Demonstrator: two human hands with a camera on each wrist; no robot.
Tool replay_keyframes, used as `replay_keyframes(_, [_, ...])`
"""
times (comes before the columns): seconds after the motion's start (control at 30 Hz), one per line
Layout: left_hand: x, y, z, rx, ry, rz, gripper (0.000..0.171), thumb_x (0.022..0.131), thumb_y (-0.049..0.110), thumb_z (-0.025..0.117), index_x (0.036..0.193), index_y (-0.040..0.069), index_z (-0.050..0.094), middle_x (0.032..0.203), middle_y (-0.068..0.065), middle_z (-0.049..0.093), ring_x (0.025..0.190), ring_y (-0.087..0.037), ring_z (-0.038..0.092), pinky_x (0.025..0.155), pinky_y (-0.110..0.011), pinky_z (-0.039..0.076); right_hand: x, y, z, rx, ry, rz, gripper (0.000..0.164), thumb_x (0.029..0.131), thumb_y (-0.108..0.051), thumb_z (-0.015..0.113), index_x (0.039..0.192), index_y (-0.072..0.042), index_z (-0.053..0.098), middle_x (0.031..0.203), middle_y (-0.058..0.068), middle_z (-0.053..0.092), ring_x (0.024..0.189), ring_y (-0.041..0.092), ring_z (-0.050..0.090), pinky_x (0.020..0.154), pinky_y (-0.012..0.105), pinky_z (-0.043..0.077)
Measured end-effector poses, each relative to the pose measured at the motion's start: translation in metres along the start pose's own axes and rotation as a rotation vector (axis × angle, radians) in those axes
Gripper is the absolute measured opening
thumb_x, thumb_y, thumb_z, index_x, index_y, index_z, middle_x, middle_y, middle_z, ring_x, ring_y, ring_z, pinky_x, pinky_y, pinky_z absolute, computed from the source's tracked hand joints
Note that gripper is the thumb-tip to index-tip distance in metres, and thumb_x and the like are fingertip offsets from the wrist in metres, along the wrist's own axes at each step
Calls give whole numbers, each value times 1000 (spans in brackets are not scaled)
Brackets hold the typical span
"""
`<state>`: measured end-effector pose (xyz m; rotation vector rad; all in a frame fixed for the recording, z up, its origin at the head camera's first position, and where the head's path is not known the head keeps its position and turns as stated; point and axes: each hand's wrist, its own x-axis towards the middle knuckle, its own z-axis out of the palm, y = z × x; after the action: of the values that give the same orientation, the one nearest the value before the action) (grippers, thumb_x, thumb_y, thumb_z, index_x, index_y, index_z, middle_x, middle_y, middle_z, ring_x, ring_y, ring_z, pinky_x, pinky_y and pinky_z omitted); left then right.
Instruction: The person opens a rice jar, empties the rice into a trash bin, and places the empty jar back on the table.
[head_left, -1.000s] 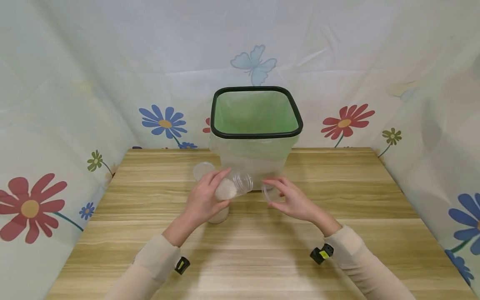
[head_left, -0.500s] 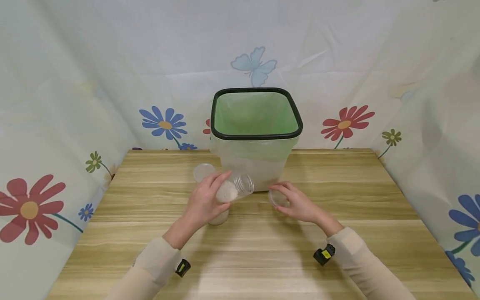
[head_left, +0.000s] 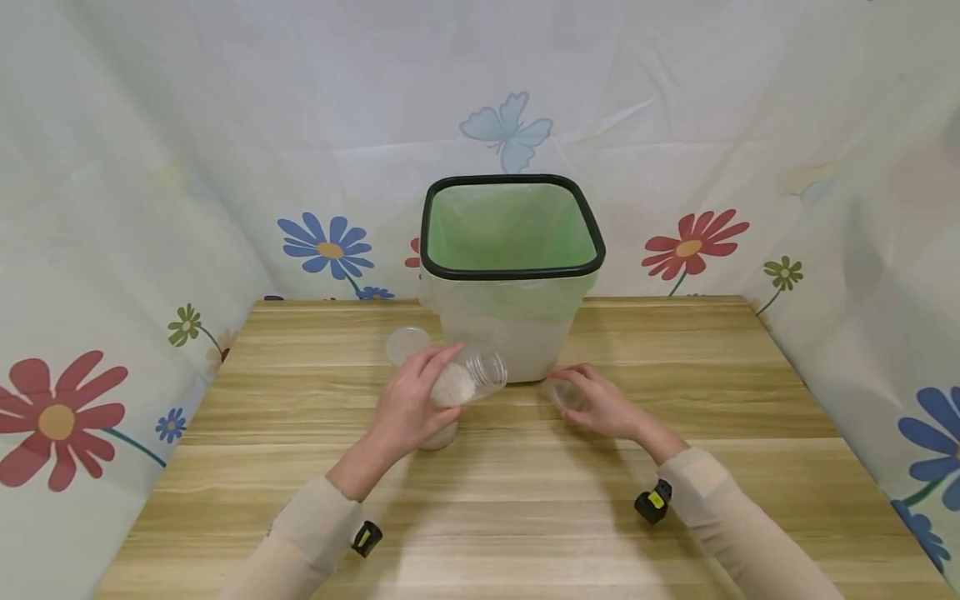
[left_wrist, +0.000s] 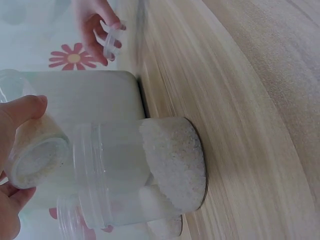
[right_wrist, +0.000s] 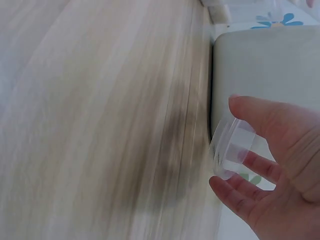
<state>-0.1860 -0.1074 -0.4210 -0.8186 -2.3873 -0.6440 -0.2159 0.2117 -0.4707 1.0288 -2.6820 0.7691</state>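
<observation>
My left hand (head_left: 408, 408) grips a clear plastic jar (head_left: 487, 371) with white rice in its bottom, tipped so its mouth points right, above the table. Thumb and fingers of my right hand (head_left: 600, 404) pinch a clear round lid (right_wrist: 232, 145) by its edge, to the right of the jar and apart from it. Two more clear jars with rice stand upright in the left wrist view: a near jar (left_wrist: 175, 165) and another jar (left_wrist: 167, 227) partly hidden behind it. In the head view my left hand covers much of one standing jar (head_left: 441, 437).
A bin (head_left: 517, 333) with a black rim and a pale green liner stands right behind the hands, at the back of the wooden table (head_left: 525, 517). White sheets with printed flowers hang around the back and sides.
My right hand has moved to the right with the lid, away from the jar's mouth. The left hand and its jar have stayed nearly still.
</observation>
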Motion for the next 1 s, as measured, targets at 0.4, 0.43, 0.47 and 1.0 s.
replay_keyframes(0.4, [-2, -2, -1, 5, 0, 1, 87, 56, 22, 87, 133, 14, 46, 116, -10, 56, 106, -25, 54, 84, -39, 51, 2, 21, -7, -44, -69, 119, 56, 74, -7, 73, 124, 3, 50, 115, 26, 51, 103, 38, 53, 84, 51, 47])
replay_keyframes(0.43, [-2, -2, -1, 6, 1, 1, 87, 56, 22, 87, 133, 14, 46, 116, -10, 56, 106, -25, 54, 84, -40, 51, 2, 23, -8, -54, -77, 132, 56, 74, -8, 73, 124, 3, 50, 115, 26, 51, 103, 38, 53, 85, 51, 47])
replay_keyframes(0.47, [-2, -2, -1, 7, 1, 1, 87, 56, 22, 87, 133, 14, 46, 117, -10, 56, 106, -25, 54, 84, -40, 51, 3, 25, -9, -62, -84, 146, 56, 75, -9, 73, 124, 2, 50, 116, 26, 51, 104, 39, 53, 85, 51, 47])
replay_keyframes(1.0, [-3, -2, 0, 8, 12, 7, 87, 55, 22, 88, 132, 13, 47, 116, -10, 55, 106, -25, 54, 84, -40, 51, 7, 40, -9, -105, -86, 225, 56, 74, -14, 73, 124, 1, 53, 117, 30, 49, 98, 45, 52, 83, 57, 44])
